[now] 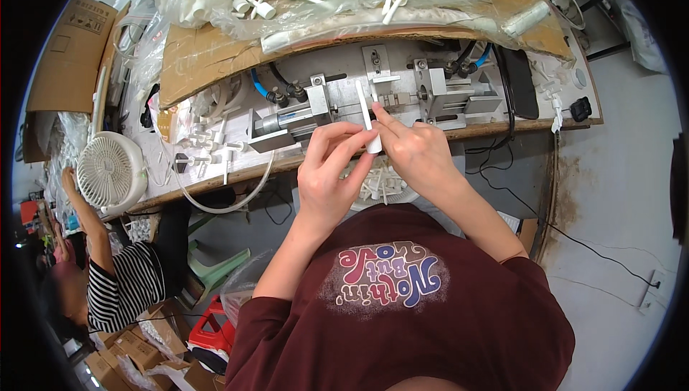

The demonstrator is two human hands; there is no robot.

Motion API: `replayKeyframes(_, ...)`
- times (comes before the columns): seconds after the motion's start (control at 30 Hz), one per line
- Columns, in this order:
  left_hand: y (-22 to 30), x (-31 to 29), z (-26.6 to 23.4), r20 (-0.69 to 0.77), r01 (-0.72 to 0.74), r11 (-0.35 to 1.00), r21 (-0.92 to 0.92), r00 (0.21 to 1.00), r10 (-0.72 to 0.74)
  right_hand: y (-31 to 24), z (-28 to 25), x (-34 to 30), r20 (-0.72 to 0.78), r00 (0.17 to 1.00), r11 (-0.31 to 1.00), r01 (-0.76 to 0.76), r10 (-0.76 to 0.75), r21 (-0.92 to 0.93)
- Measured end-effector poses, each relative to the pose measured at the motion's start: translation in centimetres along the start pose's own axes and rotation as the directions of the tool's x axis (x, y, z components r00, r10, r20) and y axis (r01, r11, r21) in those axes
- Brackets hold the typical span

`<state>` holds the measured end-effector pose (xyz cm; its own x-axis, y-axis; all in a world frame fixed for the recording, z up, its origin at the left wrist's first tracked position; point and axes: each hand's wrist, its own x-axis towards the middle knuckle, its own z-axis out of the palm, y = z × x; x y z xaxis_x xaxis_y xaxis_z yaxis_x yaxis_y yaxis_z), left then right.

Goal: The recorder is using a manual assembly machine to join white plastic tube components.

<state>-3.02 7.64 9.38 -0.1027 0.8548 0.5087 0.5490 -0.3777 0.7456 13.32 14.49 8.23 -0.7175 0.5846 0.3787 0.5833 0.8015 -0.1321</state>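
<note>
My left hand [331,170] pinches a slim white plastic rod with a wider cup-like end [364,107]; the rod points away from me, tilted slightly left. Close beside it, my right hand [420,152] has its index finger stretched forward and the other fingers curled. A short white piece [374,92] shows just past that fingertip, but whether the hand grips it is hidden. Both hands are at the near bench edge, in front of a metal fixture [376,61] flanked by a left air cylinder [291,122] and a right air cylinder [463,96].
Behind the fixture, a cardboard sheet [215,68] carries plastic film and several white parts [262,9]. Below my hands sits a container of white rods [380,184]. A white fan [111,170] stands left, near a co-worker in a striped top [129,283]. Cables [511,96] hang right.
</note>
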Motion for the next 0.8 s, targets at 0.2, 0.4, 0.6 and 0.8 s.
replayKeyframes(0.2,0.2,-0.3,-0.8,0.041,0.037,0.997,0.071,0.998,-0.04,0.7,-1.6,0.6,-0.013,0.998,0.976,-0.055,0.059,0.211)
replayKeyframes(0.4,-0.3,-0.6,-0.8,0.129,-0.006,0.987,0.16,0.992,-0.015,5.0,-4.5,5.5,-0.408,0.913,0.988,0.072,-0.011,0.133)
replayKeyframes(0.6,-1.1,0.0,1.2,0.153,-0.184,0.914,0.362,0.979,0.137,7.8,-7.3,12.2,-0.373,0.917,0.958,0.032,-0.141,-0.284)
replayKeyframes(0.8,-1.9,-0.3,3.3,0.261,-0.202,0.83,0.521,0.963,0.07,11.7,-3.8,15.5,0.124,0.99,0.966,0.089,-0.06,-0.244)
